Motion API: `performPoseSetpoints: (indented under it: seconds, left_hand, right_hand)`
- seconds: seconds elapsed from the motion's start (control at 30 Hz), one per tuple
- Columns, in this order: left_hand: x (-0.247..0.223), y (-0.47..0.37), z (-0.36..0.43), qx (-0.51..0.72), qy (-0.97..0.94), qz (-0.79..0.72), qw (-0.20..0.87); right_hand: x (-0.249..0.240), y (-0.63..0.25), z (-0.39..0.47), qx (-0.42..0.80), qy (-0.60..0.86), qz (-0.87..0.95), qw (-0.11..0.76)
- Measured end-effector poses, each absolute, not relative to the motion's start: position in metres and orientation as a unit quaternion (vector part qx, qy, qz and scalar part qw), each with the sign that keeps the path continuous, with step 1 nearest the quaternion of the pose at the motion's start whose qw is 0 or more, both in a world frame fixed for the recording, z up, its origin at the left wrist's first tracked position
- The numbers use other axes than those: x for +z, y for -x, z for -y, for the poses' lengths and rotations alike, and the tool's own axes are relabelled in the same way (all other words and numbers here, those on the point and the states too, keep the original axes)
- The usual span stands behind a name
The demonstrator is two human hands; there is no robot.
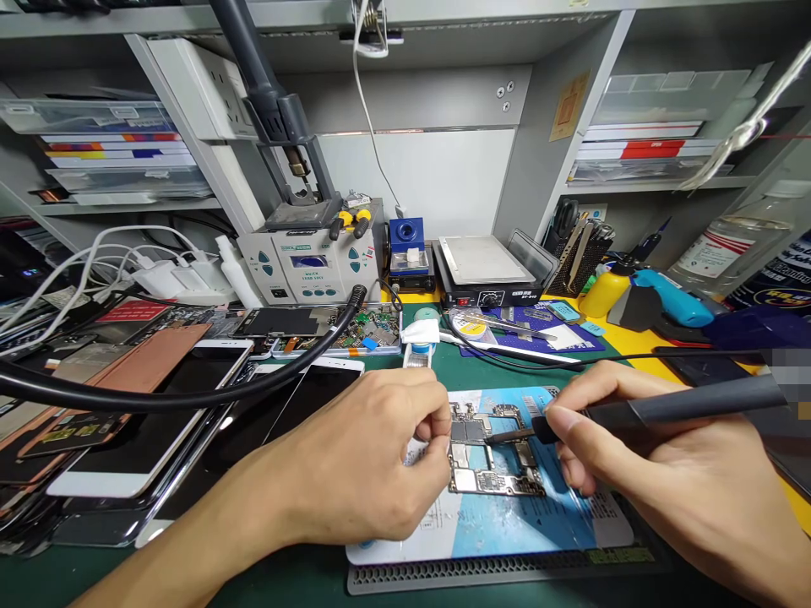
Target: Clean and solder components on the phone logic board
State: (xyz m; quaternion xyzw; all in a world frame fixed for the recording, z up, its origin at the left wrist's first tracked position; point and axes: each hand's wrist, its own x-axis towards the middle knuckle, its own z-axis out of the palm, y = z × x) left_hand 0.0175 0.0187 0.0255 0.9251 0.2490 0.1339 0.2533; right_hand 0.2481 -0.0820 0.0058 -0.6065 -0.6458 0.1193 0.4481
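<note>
A phone logic board point(487, 481) lies on a blue and white sheet on the mat. My right hand point(672, 464) grips a soldering iron point(697, 399) like a pen. The iron's dark tip reaches left over the board, at or just above the edge of a dark grey chip area point(469, 432). Beside the board's left edge is my left hand point(373, 456), thumb and index finger closed together in a pinch. What they pinch, if anything, is hidden. Behind this hand stands a small white spool holder point(418, 355).
Phones and screens point(158, 431) are stacked on the left, under a thick black hose point(253, 397). At the back are a hot-air station point(310, 262), a blue stand point(409, 241) and a heating plate point(485, 257). Tweezers point(513, 325) lie on a purple mat. Bottles point(715, 245) stand at right.
</note>
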Motion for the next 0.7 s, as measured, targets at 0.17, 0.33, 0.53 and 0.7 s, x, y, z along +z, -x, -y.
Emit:
performPoseSetpoints:
  seconds: [0.17,0.33,0.53,0.7]
  left_hand:
    - [0.0262,-0.0192,-0.0182,0.137,-0.927,-0.246,0.247]
    - [0.0247,-0.0187,-0.0187,0.133,-0.926,-0.251,0.249]
    - [0.0241,-0.0189,-0.0175,0.129,-0.924,-0.259,0.251]
    - [0.0241,-0.0186,-0.0185,0.126,-0.923,-0.26,0.253]
  right_hand:
    - [0.0085,-0.2439,0.08,0.113,0.609,0.637,0.46]
    - [0.0105,-0.2396,0.0777,0.109,0.613,0.621,0.477]
    - [0.0104,-0.2401,0.0778,0.112,0.612,0.617,0.482]
    - [0.0101,-0.2405,0.077,0.115,0.606,0.619,0.486]
